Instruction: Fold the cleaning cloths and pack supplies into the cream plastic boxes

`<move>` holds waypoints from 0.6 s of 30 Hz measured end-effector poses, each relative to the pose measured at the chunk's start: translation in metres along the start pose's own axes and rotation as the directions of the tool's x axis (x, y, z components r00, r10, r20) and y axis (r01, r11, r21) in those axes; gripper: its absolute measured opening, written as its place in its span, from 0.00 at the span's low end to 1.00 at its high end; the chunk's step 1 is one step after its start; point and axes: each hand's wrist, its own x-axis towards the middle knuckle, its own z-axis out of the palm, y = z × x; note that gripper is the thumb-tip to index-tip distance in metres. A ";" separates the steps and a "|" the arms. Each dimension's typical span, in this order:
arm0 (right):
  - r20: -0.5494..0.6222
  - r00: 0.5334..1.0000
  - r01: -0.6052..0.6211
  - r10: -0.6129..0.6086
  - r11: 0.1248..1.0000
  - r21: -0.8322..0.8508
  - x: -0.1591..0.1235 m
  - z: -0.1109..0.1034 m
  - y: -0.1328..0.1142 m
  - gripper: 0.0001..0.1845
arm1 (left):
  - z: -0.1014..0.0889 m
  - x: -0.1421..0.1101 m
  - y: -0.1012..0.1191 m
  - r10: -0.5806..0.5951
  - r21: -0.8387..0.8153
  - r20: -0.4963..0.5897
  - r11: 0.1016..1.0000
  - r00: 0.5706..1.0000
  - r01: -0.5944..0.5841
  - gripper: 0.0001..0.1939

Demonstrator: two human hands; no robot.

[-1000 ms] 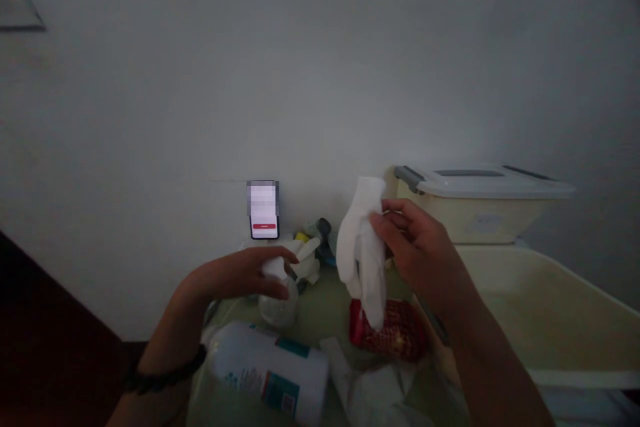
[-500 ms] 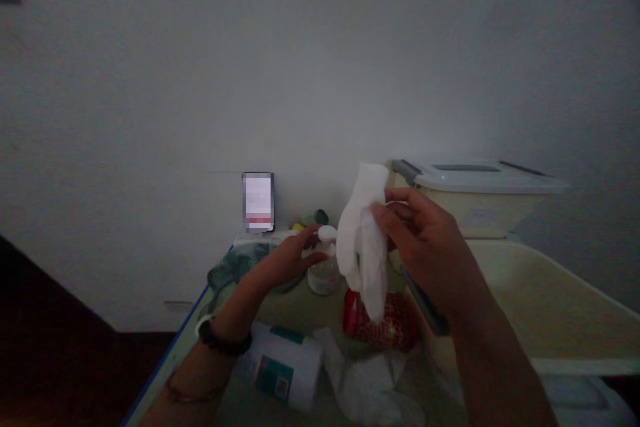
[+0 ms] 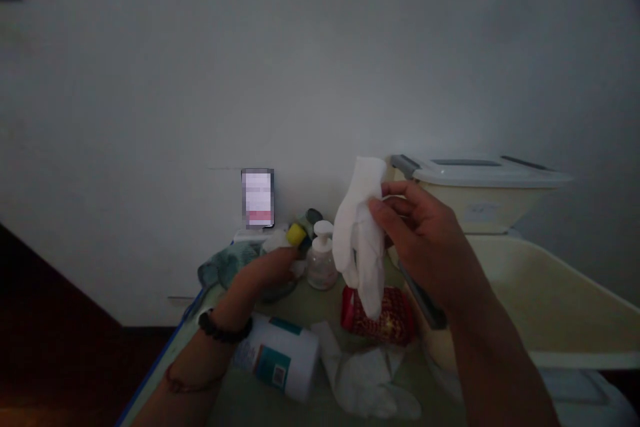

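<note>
Between the thumb and fingers of my right hand [image 3: 417,233] hangs a white glove [image 3: 364,233], its fingers pointing down. My left hand [image 3: 273,270] is over the back left of the table, beside a clear pump bottle [image 3: 321,263] with a white pump top. Its fingertips are hard to make out among the cluttered things there, close to a small whitish item [image 3: 299,269]. Just behind that hand sits a yellow object [image 3: 297,234]. A second white glove [image 3: 357,380] lies on the table in front, and a red patterned packet [image 3: 383,320] is below the held glove.
A white bottle with a green label [image 3: 280,357] lies on its side near my left wrist. A greenish cloth [image 3: 233,263] is at the table's left edge. Against the wall leans a phone [image 3: 258,198]. Cream bins [image 3: 550,293] with a lidded box [image 3: 475,197] occupy the right.
My left hand has moved off the pump bottle, leftward and slightly down. The pump bottle and the yellow object show more fully. My right hand still holds the glove in nearly the same place.
</note>
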 end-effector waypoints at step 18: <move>0.052 0.999 0.006 -0.004 0.999 -0.044 -0.002 0.008 0.001 0.08 | -0.047 -0.046 -0.045 -0.323 -0.134 0.147 0.930 0.935 0.342 0.14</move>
